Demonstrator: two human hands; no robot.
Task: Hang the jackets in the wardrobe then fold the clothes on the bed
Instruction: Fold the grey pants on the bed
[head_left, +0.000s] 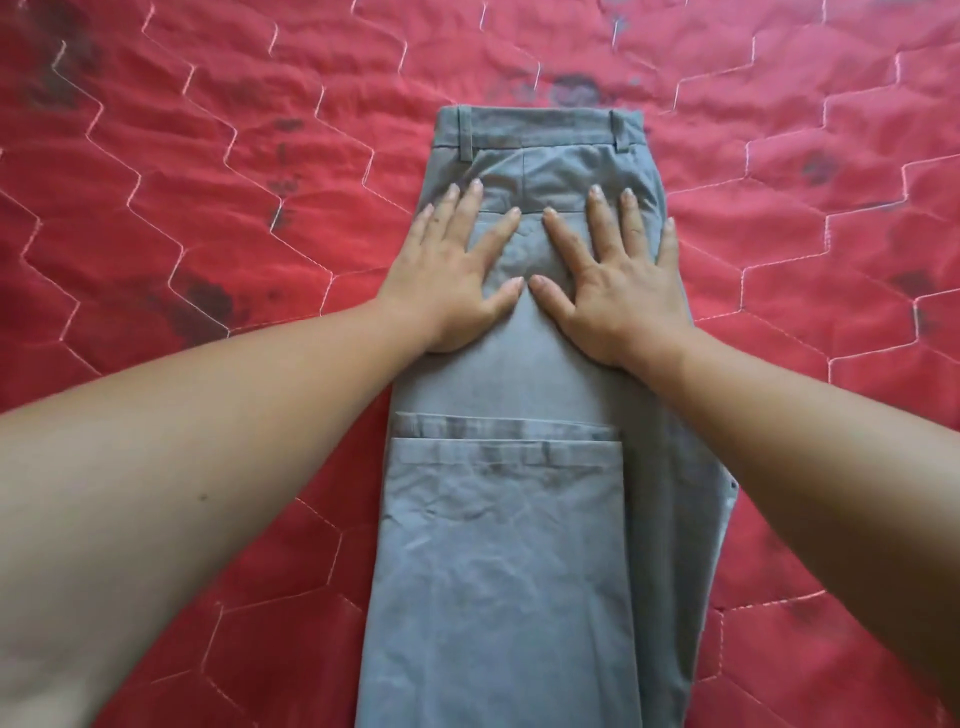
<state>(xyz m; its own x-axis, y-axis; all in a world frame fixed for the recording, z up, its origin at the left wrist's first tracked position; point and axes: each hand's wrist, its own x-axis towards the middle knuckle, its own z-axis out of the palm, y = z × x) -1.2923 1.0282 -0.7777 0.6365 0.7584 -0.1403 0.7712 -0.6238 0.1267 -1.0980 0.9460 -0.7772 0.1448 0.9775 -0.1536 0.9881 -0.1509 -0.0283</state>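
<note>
Left hand (457, 275) and right hand (618, 280) lie flat, fingers spread, pressing side by side on the folded grey trousers (509, 519) just below their waistband, on the red quilt (208, 208)

Soft, even daylight fills the view, bright and without glare. Only faint shadows edge the trousers (509, 519) on the red quilt (208, 156). The wide lens bows the quilt's stitching toward the edges and swells the left forearm (156, 493), washed pale at the lower left corner. Detail is slightly soft throughout.
</note>
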